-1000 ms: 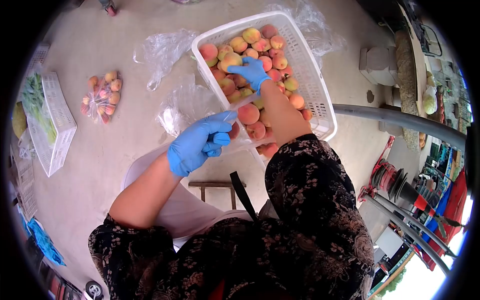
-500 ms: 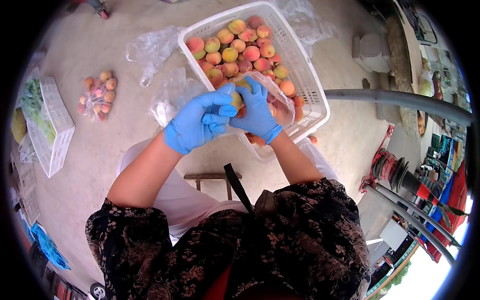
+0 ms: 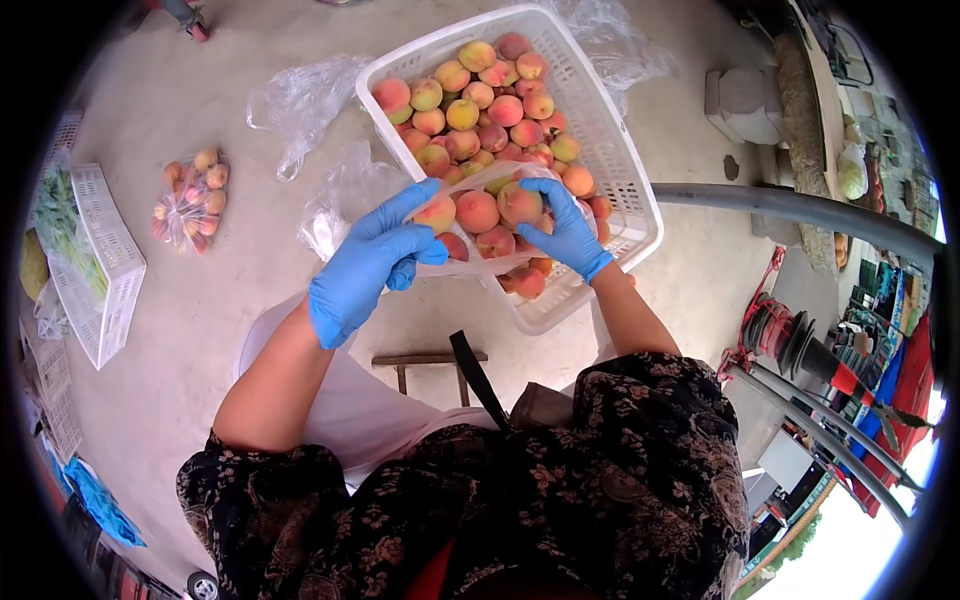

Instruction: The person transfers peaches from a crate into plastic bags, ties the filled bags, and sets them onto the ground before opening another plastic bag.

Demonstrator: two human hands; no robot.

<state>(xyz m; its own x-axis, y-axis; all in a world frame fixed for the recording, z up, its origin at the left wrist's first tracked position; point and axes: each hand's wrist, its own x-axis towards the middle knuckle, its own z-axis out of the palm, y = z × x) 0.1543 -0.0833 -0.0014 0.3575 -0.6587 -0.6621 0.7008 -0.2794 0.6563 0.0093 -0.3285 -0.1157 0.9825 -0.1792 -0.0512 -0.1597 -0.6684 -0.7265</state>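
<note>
Both my hands wear blue gloves and hold the rim of a thin clear plastic bag (image 3: 470, 262) with several peaches (image 3: 477, 212) in it. My left hand (image 3: 370, 255) pinches the bag's left edge between thumb and fingers. On the right side of the bag, my right hand (image 3: 568, 230) grips its edge beside a yellow-red peach (image 3: 520, 203). The bag hangs over the near part of a white plastic crate (image 3: 632, 170), which holds many loose peaches (image 3: 462, 114).
A tied bag of peaches (image 3: 190, 203) lies on the floor at left. Beyond it stands a white crate (image 3: 122, 265) with leafy greens. Crumpled clear bags (image 3: 300, 105) lie beside the peach crate. A grey pole (image 3: 800, 203) extends right; a small stool (image 3: 430, 357) is below.
My hands have moved apart, left hand to the left and right hand to the right. The bag between them is spread wider, and the peaches in it show more clearly.
</note>
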